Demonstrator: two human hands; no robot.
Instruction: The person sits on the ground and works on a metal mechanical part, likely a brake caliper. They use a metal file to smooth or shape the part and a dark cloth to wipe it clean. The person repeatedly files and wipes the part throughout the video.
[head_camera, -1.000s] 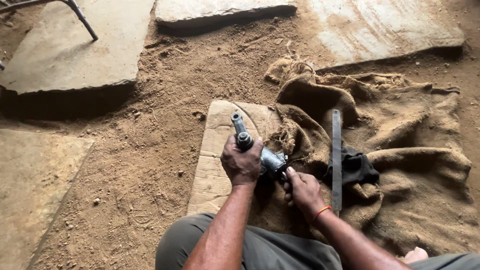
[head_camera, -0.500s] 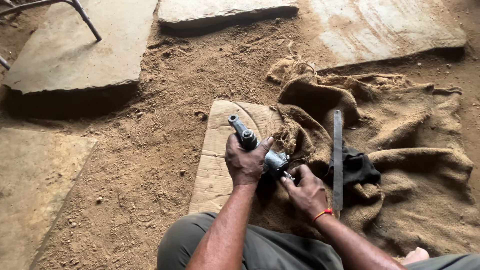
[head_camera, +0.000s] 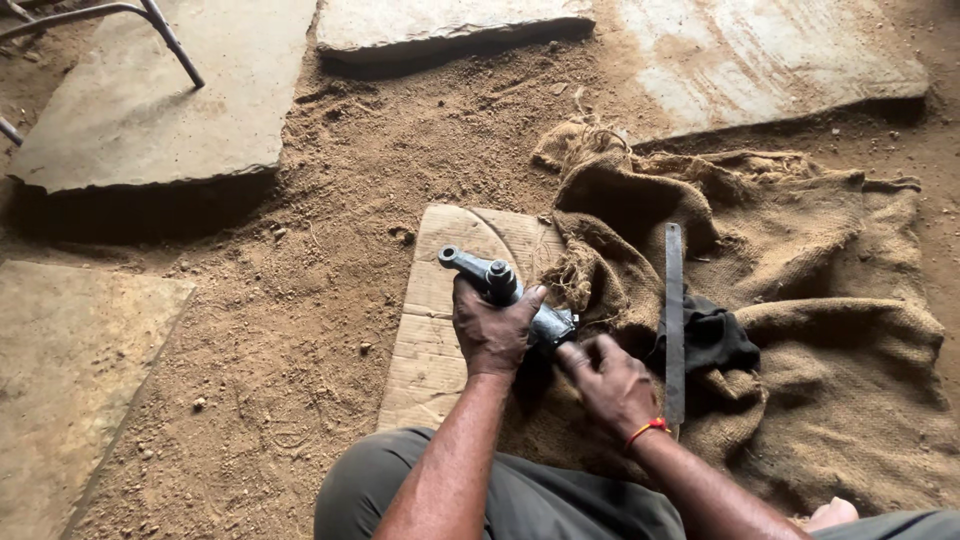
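Observation:
My left hand (head_camera: 492, 332) grips a grey metal power tool (head_camera: 492, 278) by its body, its narrow end pointing up and left over a pale wooden board (head_camera: 430, 330). My right hand (head_camera: 610, 385), with a red thread at the wrist, is closed on the tool's right end (head_camera: 555, 325), fingers pinching something there that I cannot make out. Both hands hang just above the board's right edge, beside crumpled burlap sacking (head_camera: 800, 300).
A long steel ruler (head_camera: 674, 320) lies on the burlap over a dark cloth (head_camera: 712, 338). Flat stone slabs (head_camera: 150, 110) lie at the left and back on sandy ground. A metal frame leg (head_camera: 170, 40) is at top left. My knees are at the bottom edge.
The tool has tilted, its tip swinging left and down toward the board. My right hand stays at the tool's right end.

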